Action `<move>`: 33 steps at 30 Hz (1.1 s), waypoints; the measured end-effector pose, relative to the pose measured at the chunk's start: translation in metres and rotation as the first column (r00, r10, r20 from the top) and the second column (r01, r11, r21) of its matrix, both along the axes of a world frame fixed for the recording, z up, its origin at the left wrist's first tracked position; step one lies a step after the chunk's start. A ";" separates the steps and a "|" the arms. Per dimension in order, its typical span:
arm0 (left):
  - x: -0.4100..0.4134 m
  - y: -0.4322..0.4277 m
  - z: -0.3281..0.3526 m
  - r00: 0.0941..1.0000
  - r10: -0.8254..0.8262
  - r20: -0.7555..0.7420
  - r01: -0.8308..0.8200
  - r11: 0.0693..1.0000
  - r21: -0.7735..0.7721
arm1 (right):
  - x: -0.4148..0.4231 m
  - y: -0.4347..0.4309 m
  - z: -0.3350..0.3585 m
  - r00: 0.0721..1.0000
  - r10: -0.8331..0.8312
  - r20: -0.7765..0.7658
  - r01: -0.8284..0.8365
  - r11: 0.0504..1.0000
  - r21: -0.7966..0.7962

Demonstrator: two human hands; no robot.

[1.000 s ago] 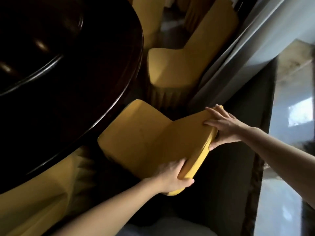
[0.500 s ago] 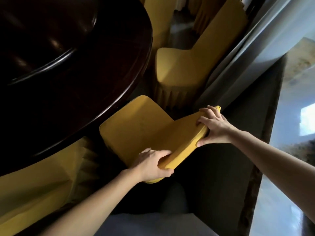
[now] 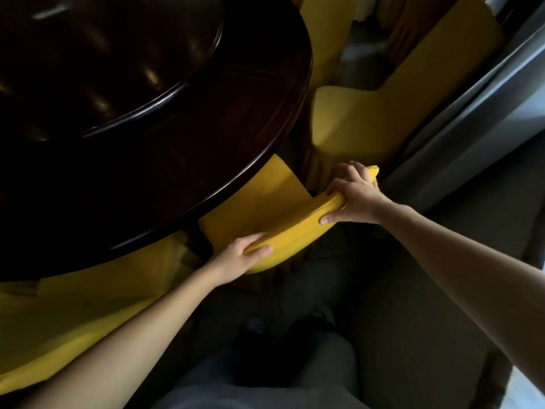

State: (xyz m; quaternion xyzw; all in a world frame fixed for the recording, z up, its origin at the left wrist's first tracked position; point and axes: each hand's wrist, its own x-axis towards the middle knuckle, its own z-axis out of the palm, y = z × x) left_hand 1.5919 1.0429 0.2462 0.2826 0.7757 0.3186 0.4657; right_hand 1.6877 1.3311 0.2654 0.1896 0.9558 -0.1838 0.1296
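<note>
Head view, looking down on a yellow-covered chair (image 3: 277,216) at the centre of the frame, beside a dark round table (image 3: 177,137) filling the upper left. The left hand (image 3: 240,256) grasps the lower end of the chair's top edge, fingers curled over the front and thumb on the rear face; the right hand (image 3: 355,199) clenches the upper end in the same way. The front of the seat lies beneath the table rim, while the rear of the seat and the backrest stand clear of it. Tucking-in appears well advanced: a short further push should bring the backrest near the rim, after which both hands can let go. A second yellow chair (image 3: 354,125) stands at upper right, just beside a grey curtain (image 3: 472,119).
</note>
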 end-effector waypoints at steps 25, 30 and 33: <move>-0.028 0.041 -0.010 0.989 -0.111 0.101 0.103 0.992 0.076 | -0.033 0.036 0.003 0.996 -0.034 0.083 0.032 0.999 0.023; -0.029 0.040 -0.006 0.984 -0.126 0.126 0.126 0.992 0.010 | -0.019 0.022 0.006 0.996 -0.091 0.019 0.091 0.996 0.015; -0.035 0.043 -0.007 0.974 -0.173 0.145 0.179 0.984 -0.029 | -0.024 0.018 0.018 0.993 -0.102 0.062 0.101 0.995 0.011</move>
